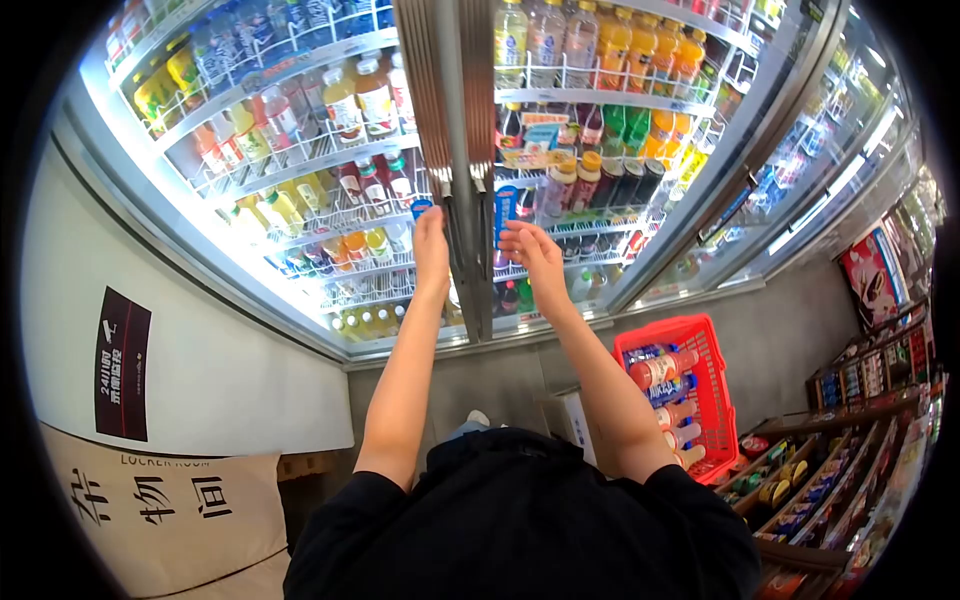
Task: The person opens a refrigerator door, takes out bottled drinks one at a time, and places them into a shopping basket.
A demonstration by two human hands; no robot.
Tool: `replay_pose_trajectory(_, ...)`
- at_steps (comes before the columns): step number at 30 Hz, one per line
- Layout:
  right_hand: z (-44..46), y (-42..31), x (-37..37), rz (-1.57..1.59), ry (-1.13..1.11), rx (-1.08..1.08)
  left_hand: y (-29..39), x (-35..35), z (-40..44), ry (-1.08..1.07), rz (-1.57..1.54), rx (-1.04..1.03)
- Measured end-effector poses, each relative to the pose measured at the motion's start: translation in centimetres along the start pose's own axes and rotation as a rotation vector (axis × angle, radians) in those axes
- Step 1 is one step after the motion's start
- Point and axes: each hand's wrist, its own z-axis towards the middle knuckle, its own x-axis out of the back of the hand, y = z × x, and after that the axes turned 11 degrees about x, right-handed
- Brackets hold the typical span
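Note:
My left hand [432, 252] is raised in front of the left glass door of a drinks fridge. Its fingers are stretched upward, close to a small blue label [421, 208] by the door frame [430, 90]; whether they touch is unclear. Opposite it, my right hand [538, 258] has its fingers apart and slightly bent, just below a taller blue label [505, 208] on the right door. Nothing shows in either hand. The two brown-and-metal door frames meet between my hands. Behind the glass, bottles [375, 95] fill several white wire shelves.
At my right on the grey floor [790, 340] stands a red basket [712, 375] holding several bottles [665, 368]. A white box [578, 420] is beside it. Snack racks [800, 480] line the lower right. A white panel [200, 370] with a dark sign is on the left.

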Motion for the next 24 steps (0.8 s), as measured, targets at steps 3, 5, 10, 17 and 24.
replay_pose_trajectory(3,0.7,0.8,-1.5,-0.012,-0.001,-0.015,1.5,-0.3,1.4,-0.131,0.06,0.089)
replay_pose_trajectory(5,1.0,1.1,-2.1,-0.046,0.017,-0.036,2.1,-0.7,2.4,-0.152,0.035,0.165)
replay_pose_trajectory(10,1.0,1.3,-3.1,-0.084,0.049,-0.018,2.0,-1.0,4.6,-0.315,0.088,0.221)
replay_pose_trajectory(17,-2.0,1.2,-4.3,-0.156,0.113,-0.005,1.2,-1.6,5.1,-0.278,-0.038,0.283)
replay_pose_trajectory(24,-5.1,0.4,-3.8,-0.176,0.086,-0.041,2.1,-1.8,4.1,-0.234,-0.024,0.283)
